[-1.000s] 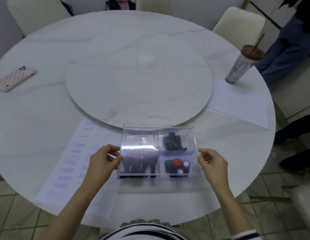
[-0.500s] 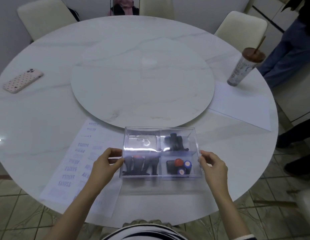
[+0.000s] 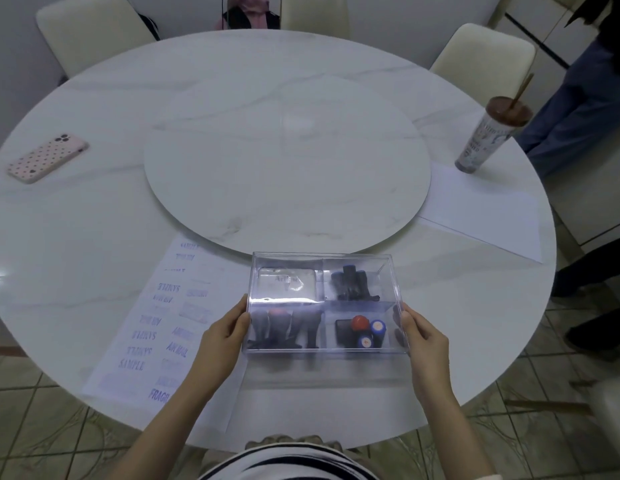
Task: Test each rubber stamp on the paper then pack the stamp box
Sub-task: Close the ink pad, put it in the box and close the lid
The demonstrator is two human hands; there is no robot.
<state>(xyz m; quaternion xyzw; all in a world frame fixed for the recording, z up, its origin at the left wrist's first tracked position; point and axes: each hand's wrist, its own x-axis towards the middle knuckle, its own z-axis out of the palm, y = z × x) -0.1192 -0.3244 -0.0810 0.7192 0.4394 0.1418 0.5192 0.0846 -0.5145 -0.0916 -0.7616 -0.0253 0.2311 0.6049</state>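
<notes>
A clear plastic stamp box (image 3: 287, 263) with its lid on sits near the table's front edge. Inside are black-handled stamps (image 3: 351, 284), more dark stamps (image 3: 284, 327) in the near left compartment, small ink bottles (image 3: 367, 332) with red and blue caps, and a clear packet (image 3: 287, 284). My left hand (image 3: 223, 336) grips the box's left side. My right hand (image 3: 419, 336) grips its right side. The stamped paper (image 3: 156, 323), covered in blue prints, lies to the left, partly under the box.
A raised round turntable (image 3: 287, 161) fills the table's middle. A pink dotted phone (image 3: 47, 157) lies far left. A tumbler with a straw (image 3: 488, 138) stands far right above a blank white sheet (image 3: 481, 216). Chairs ring the table; a person stands at right.
Both hands keep their hold on the box's sides. The box seems to sit in about the same place; the view has shifted slightly.
</notes>
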